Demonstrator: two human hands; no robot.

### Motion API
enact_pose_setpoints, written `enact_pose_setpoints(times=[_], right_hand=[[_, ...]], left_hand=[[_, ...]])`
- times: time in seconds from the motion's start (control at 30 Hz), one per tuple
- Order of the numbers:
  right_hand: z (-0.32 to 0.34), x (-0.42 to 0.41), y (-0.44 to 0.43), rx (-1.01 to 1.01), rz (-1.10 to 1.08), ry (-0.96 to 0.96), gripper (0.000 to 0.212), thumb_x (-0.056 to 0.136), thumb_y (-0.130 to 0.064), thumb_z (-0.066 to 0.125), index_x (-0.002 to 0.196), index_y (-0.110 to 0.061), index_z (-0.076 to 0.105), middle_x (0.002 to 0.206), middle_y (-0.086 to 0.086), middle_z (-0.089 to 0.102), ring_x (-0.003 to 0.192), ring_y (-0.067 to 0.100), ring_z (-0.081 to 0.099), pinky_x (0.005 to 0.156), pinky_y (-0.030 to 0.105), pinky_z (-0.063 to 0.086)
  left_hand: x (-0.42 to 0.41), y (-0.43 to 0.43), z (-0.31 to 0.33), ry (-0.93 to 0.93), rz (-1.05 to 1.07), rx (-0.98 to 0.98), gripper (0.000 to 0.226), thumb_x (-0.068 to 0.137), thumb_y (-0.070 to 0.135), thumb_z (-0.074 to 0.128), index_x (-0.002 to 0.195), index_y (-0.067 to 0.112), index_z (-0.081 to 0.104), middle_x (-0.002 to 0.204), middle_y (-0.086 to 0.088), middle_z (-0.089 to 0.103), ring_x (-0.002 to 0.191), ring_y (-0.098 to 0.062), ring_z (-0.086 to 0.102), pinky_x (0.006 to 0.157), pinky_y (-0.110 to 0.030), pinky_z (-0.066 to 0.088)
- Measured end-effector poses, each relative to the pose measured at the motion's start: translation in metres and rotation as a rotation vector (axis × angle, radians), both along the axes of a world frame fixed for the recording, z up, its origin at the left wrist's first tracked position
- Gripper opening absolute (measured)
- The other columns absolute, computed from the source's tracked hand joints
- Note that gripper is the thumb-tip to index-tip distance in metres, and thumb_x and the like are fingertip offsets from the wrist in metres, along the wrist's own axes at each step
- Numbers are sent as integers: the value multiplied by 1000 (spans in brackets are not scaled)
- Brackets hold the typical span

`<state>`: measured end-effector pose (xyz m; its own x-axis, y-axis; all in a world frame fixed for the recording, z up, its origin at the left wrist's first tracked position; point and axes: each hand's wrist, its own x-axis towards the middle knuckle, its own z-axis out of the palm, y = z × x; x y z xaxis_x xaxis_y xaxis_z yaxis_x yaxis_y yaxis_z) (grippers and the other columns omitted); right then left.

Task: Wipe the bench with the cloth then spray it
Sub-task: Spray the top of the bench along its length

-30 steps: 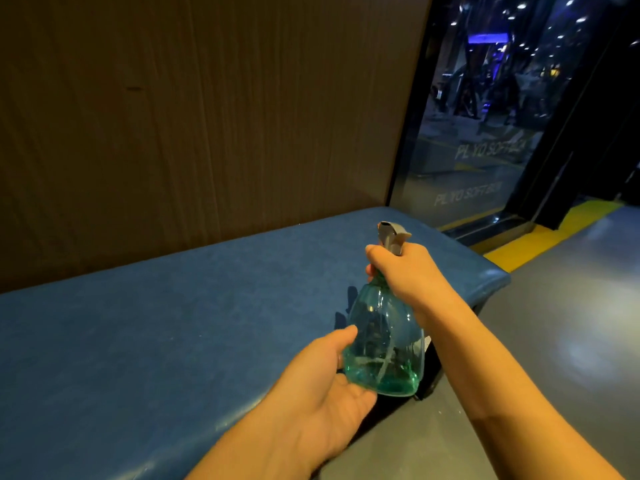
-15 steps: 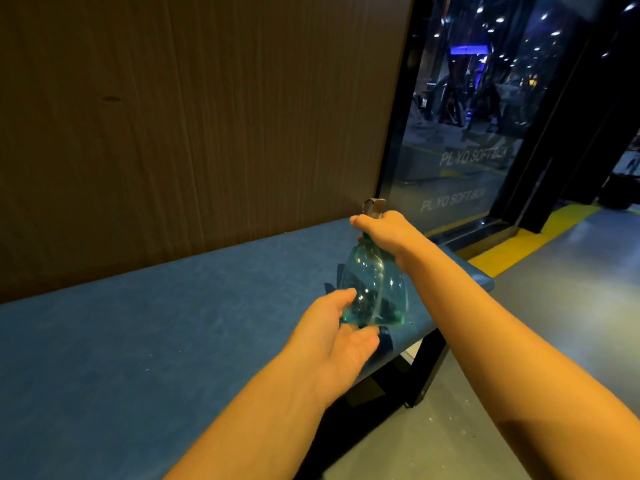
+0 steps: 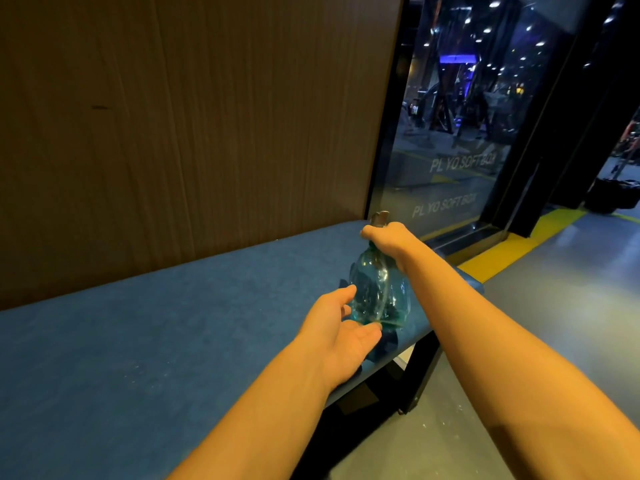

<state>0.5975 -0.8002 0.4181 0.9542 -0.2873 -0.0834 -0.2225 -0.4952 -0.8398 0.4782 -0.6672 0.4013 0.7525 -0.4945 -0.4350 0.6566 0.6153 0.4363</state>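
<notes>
The spray bottle sits near the bench's right end, the wall panel behind.

Glass panel, at 2 o'clock from the bench end: pale lettering in two lines, slanted. Upper line reads "PL YO SOFT BOX", last letters faint. Lower line, toward 7 o'clock from the first, reads "PL YO SOFT BO", ending blurred. A gap after "PL" in both; one letter unreadable. No other legible text; none on the spray bottle.
</notes>
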Motion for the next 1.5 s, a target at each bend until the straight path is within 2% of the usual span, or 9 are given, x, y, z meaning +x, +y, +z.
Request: enact_pose_setpoints(times=[0.23, 0.4, 0.53, 0.77, 0.97, 1.07, 1.23, 1.4, 1.5], right_hand=[[-9, -9, -9, -94, -55, -13, 31, 88, -21, 51, 62, -10, 36, 59, 5, 34, 51, 17, 28, 50, 28, 23], [-11, -17, -19, -16, -26, -51, 22, 82, -19, 54, 65, -13, 41, 77, 14, 43, 57, 20, 29, 56, 31, 24], [-9, -18, -30, -74, -85, -44, 36, 86, -18, 52, 57, -12, 33, 59, 8, 33, 52, 17, 26, 52, 28, 22], [-18, -28, -43, -18, -102, -24, 21, 84, -20, 54, 70, -10, 43, 71, 14, 42, 62, 21, 36, 58, 30, 28], [-39, -46, -53, 3, -86, -56, 10, 81, -18, 53, 76, -10, 50, 77, 16, 48, 70, 22, 36, 63, 34, 28], [-45, -58, -52, -72, -91, -47, 15, 81, -18, 52, 70, -8, 54, 71, 16, 49, 61, 21, 35, 58, 32, 27], [-54, -80, -43, -130, -20, -43, 20, 85, -19, 54, 71, -7, 45, 60, 7, 36, 57, 18, 29, 54, 30, 22], [-69, -94, -41, -197, -40, -35, 20, 84, -24, 51, 75, -6, 48, 61, 4, 41, 53, 17, 34, 49, 27, 27], [-72, -102, -41, -128, 8, -67, 21, 85, -24, 52, 73, -10, 43, 63, 5, 38, 57, 18, 31, 54, 29, 26]], left_hand=[[2, -8, -9, 20, -12, -19, 25, 94, 12, 48, 114, -3, 47, 128, -27, 50, 117, -42, 53, 94, -44, 46], [-7, -14, -10, 8, -70, -39, 26, 95, 15, 46, 111, -4, 49, 125, -29, 53, 115, -42, 55, 90, -45, 48], [-8, -19, -2, 25, -81, -11, 30, 98, 22, 43, 99, -7, 48, 103, -26, 56, 121, -43, 49, 92, -46, 44], [-14, -28, -10, 19, -76, 56, 54, 97, 25, 44, 140, -3, 29, 142, -27, 38, 126, -42, 46, 107, -44, 36], [-33, -32, -21, 25, -140, 38, 29, 96, 24, 46, 92, -4, 55, 96, -23, 60, 100, -37, 58, 79, -39, 47], [-40, -36, -30, 64, -171, 16, 37, 95, 25, 48, 110, -8, 57, 118, -29, 60, 112, -40, 57, 95, -45, 45], [-57, -42, -40, 165, -133, 35, 41, 93, 23, 51, 118, -9, 55, 120, -32, 58, 97, -40, 59, 69, -43, 47], [-61, -45, -52, 259, -158, 101, 38, 92, 27, 53, 106, -9, 57, 107, -27, 61, 101, -42, 58, 77, -47, 46], [-61, -47, -63, 255, -191, 172, 37, 91, 27, 55, 108, -6, 55, 117, -28, 57, 115, -43, 53, 101, -49, 39]])
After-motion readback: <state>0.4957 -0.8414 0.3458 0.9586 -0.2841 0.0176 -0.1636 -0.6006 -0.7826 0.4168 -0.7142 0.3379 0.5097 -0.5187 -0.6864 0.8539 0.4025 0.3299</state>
